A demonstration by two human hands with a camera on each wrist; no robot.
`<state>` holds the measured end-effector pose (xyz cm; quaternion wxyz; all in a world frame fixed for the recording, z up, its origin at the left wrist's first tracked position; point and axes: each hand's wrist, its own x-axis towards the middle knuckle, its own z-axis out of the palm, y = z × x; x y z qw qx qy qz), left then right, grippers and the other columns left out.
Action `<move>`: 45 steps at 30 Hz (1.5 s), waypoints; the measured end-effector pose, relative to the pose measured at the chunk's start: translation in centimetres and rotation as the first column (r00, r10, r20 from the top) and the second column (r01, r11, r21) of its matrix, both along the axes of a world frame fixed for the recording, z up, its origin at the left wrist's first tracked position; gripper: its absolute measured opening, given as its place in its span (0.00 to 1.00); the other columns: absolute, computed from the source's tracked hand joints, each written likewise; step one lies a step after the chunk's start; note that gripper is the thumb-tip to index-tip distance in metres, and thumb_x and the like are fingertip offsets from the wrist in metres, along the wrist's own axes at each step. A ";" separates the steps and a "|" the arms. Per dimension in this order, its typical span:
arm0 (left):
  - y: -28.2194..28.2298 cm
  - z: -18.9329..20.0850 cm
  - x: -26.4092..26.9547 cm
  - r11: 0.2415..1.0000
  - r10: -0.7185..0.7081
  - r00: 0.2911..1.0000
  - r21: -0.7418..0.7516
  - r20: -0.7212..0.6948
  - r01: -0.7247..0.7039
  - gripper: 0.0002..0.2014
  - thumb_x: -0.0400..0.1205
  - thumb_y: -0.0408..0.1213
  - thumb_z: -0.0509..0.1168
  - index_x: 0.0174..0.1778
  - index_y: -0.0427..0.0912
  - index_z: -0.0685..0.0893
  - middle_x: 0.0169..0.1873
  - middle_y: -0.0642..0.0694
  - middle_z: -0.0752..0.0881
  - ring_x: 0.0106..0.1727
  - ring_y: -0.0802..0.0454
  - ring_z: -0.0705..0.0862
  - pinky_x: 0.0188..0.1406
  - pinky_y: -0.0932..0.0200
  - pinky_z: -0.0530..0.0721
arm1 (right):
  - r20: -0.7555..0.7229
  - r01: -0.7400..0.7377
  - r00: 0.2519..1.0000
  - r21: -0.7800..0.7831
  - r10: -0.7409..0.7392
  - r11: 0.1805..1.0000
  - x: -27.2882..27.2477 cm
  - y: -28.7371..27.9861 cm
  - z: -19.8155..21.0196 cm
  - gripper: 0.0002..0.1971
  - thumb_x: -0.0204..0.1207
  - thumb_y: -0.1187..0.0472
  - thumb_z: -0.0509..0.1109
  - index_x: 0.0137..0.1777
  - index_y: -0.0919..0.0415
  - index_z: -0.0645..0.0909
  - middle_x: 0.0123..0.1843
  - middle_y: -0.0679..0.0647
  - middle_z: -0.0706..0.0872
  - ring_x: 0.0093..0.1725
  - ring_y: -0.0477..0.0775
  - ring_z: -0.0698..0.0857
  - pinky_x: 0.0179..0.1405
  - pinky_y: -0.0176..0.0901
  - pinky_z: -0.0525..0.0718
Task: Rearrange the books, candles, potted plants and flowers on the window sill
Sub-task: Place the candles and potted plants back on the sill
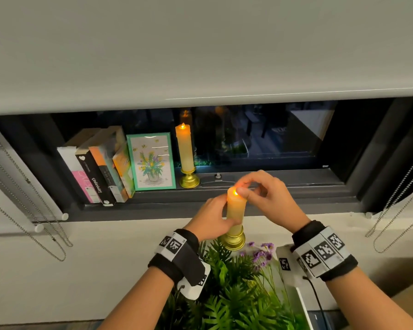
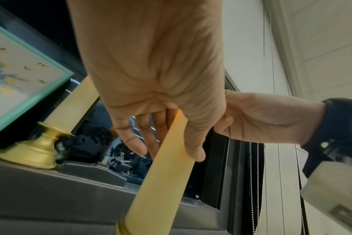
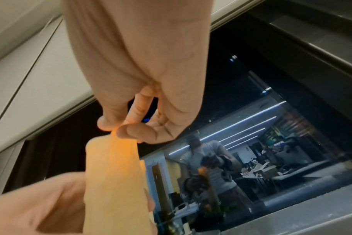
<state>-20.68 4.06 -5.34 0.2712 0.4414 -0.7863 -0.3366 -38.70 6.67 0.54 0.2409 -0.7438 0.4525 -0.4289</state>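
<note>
Behind right hand, candle flame half-hidden.

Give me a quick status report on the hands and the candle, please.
Left hand grips the held candle mid-body. Right hand pinches its lit tip. Second candle stands on the sill beside the framed picture. Sill space ahead looks free.
</note>
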 end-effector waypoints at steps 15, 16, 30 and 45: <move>-3.1 5.0 -2.0 0.955 0.140 0.990 -0.268 0.027 -0.127 0.19 0.71 0.52 0.73 0.55 0.49 0.81 0.45 0.53 0.85 0.42 0.55 0.85 0.41 0.48 0.87 | 0.013 0.088 0.996 0.042 -0.089 0.995 -0.4 -4.1 -0.6 0.21 0.70 0.53 0.78 0.61 0.56 0.81 0.49 0.46 0.87 0.46 0.36 0.84 0.41 0.20 0.77; -3.6 5.0 -1.9 0.951 0.161 0.987 -0.268 0.010 -0.152 0.20 0.72 0.52 0.73 0.57 0.49 0.81 0.47 0.54 0.85 0.43 0.56 0.84 0.42 0.51 0.87 | 0.016 0.121 0.992 0.024 -0.122 0.992 -0.7 -4.8 -0.2 0.20 0.70 0.53 0.78 0.60 0.56 0.81 0.47 0.47 0.87 0.45 0.37 0.84 0.39 0.20 0.77; -9.4 -0.1 -0.3 0.967 0.240 0.847 -0.191 0.474 -0.167 0.30 0.80 0.39 0.67 0.79 0.42 0.67 0.78 0.45 0.66 0.77 0.43 0.66 0.75 0.44 0.70 | -0.094 0.384 0.922 0.094 -0.376 0.919 -2.5 -14.6 0.3 0.19 0.72 0.52 0.76 0.52 0.65 0.76 0.40 0.54 0.82 0.45 0.56 0.82 0.42 0.46 0.77; -9.9 -2.8 0.2 0.982 0.185 0.895 -0.041 0.406 -0.185 0.33 0.79 0.33 0.66 0.80 0.40 0.64 0.80 0.44 0.63 0.79 0.43 0.63 0.79 0.49 0.65 | -0.021 0.374 0.927 0.113 -0.374 0.920 -1.8 -17.0 -1.3 0.24 0.78 0.58 0.70 0.69 0.65 0.68 0.60 0.64 0.82 0.59 0.64 0.82 0.53 0.44 0.75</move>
